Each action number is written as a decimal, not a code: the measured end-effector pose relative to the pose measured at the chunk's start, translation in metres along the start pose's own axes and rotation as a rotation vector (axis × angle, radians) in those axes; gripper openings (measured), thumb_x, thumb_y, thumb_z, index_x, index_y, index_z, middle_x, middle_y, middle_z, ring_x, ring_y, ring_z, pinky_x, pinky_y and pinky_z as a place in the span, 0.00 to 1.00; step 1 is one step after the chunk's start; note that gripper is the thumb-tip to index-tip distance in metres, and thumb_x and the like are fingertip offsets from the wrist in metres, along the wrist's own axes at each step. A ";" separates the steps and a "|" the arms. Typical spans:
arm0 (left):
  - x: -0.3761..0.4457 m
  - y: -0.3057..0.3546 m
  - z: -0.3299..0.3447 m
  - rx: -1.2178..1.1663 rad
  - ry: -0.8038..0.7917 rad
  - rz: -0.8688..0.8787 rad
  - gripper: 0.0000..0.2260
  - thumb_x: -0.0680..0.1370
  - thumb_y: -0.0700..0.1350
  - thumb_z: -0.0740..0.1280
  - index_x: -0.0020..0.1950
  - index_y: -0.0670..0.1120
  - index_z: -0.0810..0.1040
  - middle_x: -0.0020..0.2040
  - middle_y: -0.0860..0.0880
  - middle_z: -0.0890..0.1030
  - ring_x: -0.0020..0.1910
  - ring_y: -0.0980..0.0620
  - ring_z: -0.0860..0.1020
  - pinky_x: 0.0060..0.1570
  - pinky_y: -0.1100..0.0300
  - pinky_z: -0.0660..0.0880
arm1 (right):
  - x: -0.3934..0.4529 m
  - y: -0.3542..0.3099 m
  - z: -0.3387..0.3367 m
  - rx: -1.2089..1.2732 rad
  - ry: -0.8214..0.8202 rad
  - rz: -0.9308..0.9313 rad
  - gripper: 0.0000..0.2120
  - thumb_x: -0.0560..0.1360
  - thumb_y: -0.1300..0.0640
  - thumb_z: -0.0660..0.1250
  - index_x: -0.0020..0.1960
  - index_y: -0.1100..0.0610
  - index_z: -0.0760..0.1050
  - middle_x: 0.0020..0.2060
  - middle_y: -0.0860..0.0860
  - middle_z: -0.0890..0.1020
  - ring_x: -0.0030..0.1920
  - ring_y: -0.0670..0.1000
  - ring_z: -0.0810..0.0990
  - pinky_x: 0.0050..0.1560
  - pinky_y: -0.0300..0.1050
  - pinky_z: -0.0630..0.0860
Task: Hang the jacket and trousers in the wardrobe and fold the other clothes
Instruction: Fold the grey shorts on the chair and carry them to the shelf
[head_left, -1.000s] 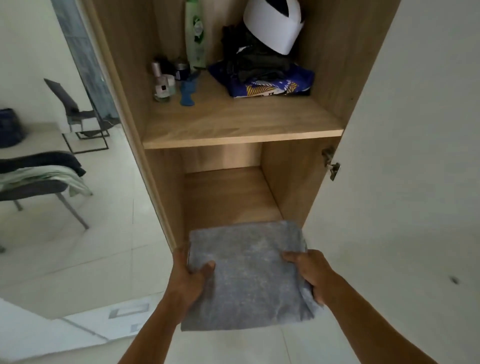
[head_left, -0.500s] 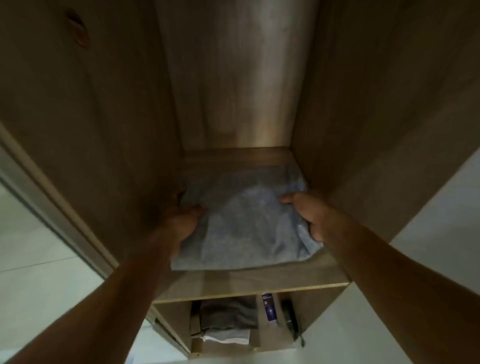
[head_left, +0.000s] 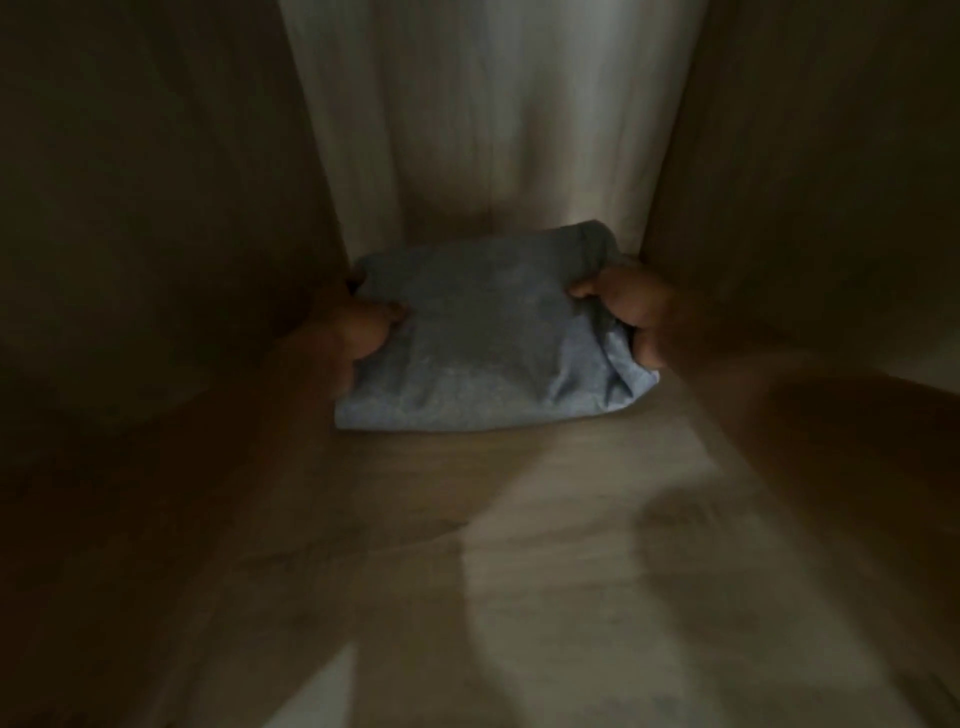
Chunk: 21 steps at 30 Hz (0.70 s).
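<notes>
Dim, motion-blurred view inside the wardrobe. Bare wooden shelf (head_left: 519, 545) fills the lower frame. Both forearms run up from the bottom corners. Folded grey-blue garment (head_left: 483, 338) lies on the shelf at frame centre, pushed against the back panel (head_left: 483, 114). Left hand (head_left: 358, 332) grips its left edge, thumb on top; right hand (head_left: 628, 312) grips the right edge, fingers curled into the cloth.

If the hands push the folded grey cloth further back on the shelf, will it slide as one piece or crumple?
The folded grey cloth looks soft: it already bunches where the right hand grips it, so it would probably crumple rather than slide stiffly. With the left hand holding the other side, it likely keeps its fold. It seems light.
</notes>
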<state>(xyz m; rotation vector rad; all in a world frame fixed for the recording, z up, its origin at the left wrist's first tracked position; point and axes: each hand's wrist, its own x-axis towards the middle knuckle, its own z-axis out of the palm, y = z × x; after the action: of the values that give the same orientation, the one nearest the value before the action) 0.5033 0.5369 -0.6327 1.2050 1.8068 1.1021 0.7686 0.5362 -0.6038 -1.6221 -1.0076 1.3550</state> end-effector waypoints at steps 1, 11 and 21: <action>0.011 0.001 0.005 0.004 0.006 0.011 0.32 0.76 0.50 0.73 0.77 0.51 0.64 0.75 0.46 0.69 0.71 0.44 0.70 0.71 0.48 0.68 | 0.008 -0.004 0.000 -0.001 -0.001 -0.010 0.11 0.77 0.57 0.69 0.57 0.60 0.75 0.46 0.54 0.80 0.47 0.54 0.79 0.42 0.43 0.73; 0.072 0.010 0.024 0.043 0.099 0.116 0.28 0.77 0.49 0.72 0.76 0.51 0.66 0.73 0.47 0.69 0.70 0.47 0.70 0.57 0.63 0.66 | 0.065 -0.023 0.009 -0.025 0.066 -0.069 0.22 0.77 0.57 0.70 0.68 0.63 0.71 0.40 0.51 0.75 0.40 0.50 0.75 0.51 0.47 0.72; 0.076 0.020 0.035 0.033 0.011 0.092 0.30 0.78 0.55 0.70 0.78 0.55 0.62 0.76 0.49 0.67 0.69 0.49 0.70 0.56 0.62 0.68 | 0.113 -0.019 -0.003 -0.200 0.139 0.027 0.25 0.74 0.50 0.72 0.68 0.60 0.74 0.57 0.55 0.82 0.52 0.54 0.82 0.45 0.46 0.79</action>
<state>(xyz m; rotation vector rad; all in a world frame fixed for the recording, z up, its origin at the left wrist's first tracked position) 0.5158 0.6220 -0.6354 1.3158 1.7994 1.1360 0.7830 0.6476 -0.6275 -1.8566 -1.0685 1.1707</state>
